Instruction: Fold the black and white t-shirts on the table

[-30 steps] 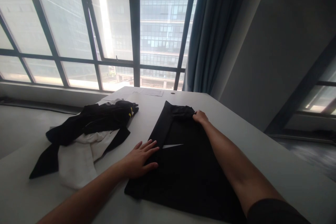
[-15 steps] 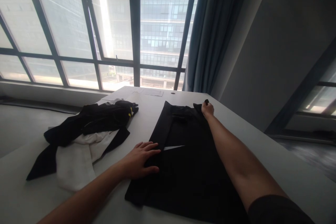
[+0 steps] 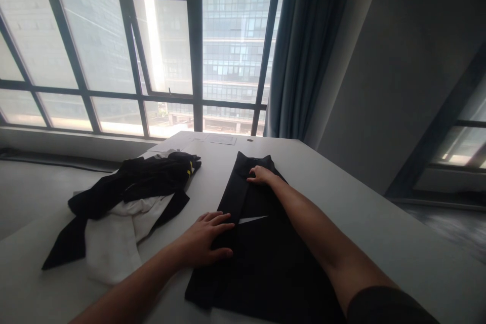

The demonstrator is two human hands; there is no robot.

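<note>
Black folded cloth point(image 3: 273, 268) lay on the white worktop point(image 3: 379, 243) under the left hand point(image 3: 205, 239), grip spread; whether the right hand point(image 3: 262, 175) pinched it, I couldn't tell.

The garment's point(image 3: 273, 263) near right part runs off the bottom edge, and its right border lies partly behind the right arm point(image 3: 315, 228); its folds sink into black; the left hand point(image 3: 207, 238) hides a stretch of its left border; whether the right hand point(image 3: 261, 174) pinches cloth or merely rests on it cannot be told; the left forearm point(image 3: 140, 283) and the right sleeve point(image 3: 383, 306) are cut off below; the pile's point(image 3: 148, 177) dark layers cannot be told apart; its yellow marks point(image 3: 190, 168) are too small to make out; the curtain point(image 3: 296, 50) leaves the top edge; the building point(image 3: 235, 50) is washed out by glare.
</note>
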